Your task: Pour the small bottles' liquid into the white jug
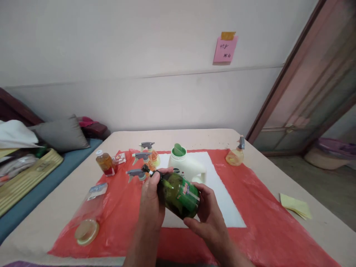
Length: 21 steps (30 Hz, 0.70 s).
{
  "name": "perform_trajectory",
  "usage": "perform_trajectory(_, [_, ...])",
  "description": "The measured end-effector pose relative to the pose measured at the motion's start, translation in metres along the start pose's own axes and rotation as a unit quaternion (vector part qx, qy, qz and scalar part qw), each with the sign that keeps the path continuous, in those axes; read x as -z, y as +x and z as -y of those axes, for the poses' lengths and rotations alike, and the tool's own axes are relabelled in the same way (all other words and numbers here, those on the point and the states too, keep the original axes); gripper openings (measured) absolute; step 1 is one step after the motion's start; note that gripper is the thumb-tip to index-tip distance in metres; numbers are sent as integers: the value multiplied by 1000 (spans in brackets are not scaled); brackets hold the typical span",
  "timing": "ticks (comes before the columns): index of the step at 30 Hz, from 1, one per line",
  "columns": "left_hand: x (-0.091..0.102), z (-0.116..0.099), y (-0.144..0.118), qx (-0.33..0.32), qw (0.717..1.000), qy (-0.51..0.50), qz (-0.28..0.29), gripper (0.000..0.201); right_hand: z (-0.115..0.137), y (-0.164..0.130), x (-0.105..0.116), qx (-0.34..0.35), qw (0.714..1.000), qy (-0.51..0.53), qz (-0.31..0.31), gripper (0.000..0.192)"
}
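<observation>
A dark green pump bottle (180, 194) with a green label is held tilted in front of me, its black pump head toward the upper left. My left hand (152, 196) is wrapped around its neck end. My right hand (208, 207) grips the base end, thumb underneath. Just behind the bottle stands a white jug (189, 166) with a handle; a green cup-like piece (178, 150) sits in its open mouth. The jug rests on a white sheet (222, 202). Several spray bottles with grey trigger heads (142, 157) stand left of the jug, partly hidden by one another.
Red plastic sheeting (264, 215) covers much of the table. At left are an amber bottle (105, 163), a clear bag (91, 200) and a round lid (86, 231). Another spray bottle (236, 155) stands at the right rear. Yellow paper (295, 205) lies near the right edge.
</observation>
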<state>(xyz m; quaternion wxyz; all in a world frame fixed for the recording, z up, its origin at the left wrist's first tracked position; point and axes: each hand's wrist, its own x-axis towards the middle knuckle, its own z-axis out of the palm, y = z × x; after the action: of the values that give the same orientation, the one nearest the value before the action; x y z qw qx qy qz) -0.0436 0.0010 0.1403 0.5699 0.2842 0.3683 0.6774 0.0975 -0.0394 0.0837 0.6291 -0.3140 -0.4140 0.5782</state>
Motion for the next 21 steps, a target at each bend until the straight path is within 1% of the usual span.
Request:
perform_trajectory(1, [0, 1, 0, 0, 1000, -1, -7, 35, 0, -1, -1, -1, 1000, 9, -8, 84])
perform_trajectory(2, [0, 1, 1, -4, 1000, -2, -15, 35, 1, -1, -1, -26, 999, 32, -12, 84])
perform_trajectory(3, [0, 1, 2, -10, 1000, -2, -19, 35, 3, 0, -2, -74, 995, 67, -7, 81])
perform_trajectory(4, [1, 1, 2, -18, 1000, 1, -21, 35, 5, 1, -2, -139, 985, 107, 5, 77])
perform_trajectory(6, [3, 0, 2, -27, 999, 15, -10, 34, 9, 2, -2, -271, 947, 167, 51, 78])
perform_trajectory(7, [4, -1, 2, -28, 999, 23, 1, 35, 10, 3, -2, -312, 929, 184, 73, 81])
perform_trajectory(8, [5, -2, 2, -27, 999, 29, 9, 35, 11, 4, -3, -324, 922, 194, 85, 81])
perform_trajectory(9, [5, -3, 2, -24, 999, 33, 15, 35, 11, 4, -3, -308, 927, 197, 82, 78])
perform_trajectory(11, [6, -3, 2, -17, 999, 40, 14, 34, 10, 4, -5, -226, 954, 190, 51, 72])
perform_trajectory(13, [6, -2, 2, -8, 999, 45, 5, 33, 9, 4, -6, -150, 972, 176, 23, 83])
perform_trajectory(14, [5, -2, 2, -8, 999, 45, 0, 33, 8, 4, -6, -136, 976, 171, 11, 89])
perform_trajectory(15, [5, -1, 2, -10, 999, 45, -4, 33, 7, 4, -6, -144, 974, 174, 5, 90])
perform_trajectory(16, [5, -1, 2, -15, 999, 42, -9, 34, 7, 4, -5, -170, 968, 183, 8, 88])
perform_trajectory(19, [4, 0, 2, -33, 999, 37, -13, 35, 7, 5, -1, -289, 932, 212, 61, 81])
perform_trajectory(20, [4, 0, 2, -36, 999, 39, -11, 35, 7, 5, 0, -314, 922, 212, 79, 80])
perform_trajectory(21, [3, 0, 2, -36, 998, 43, -11, 35, 7, 5, 1, -318, 921, 208, 87, 76])
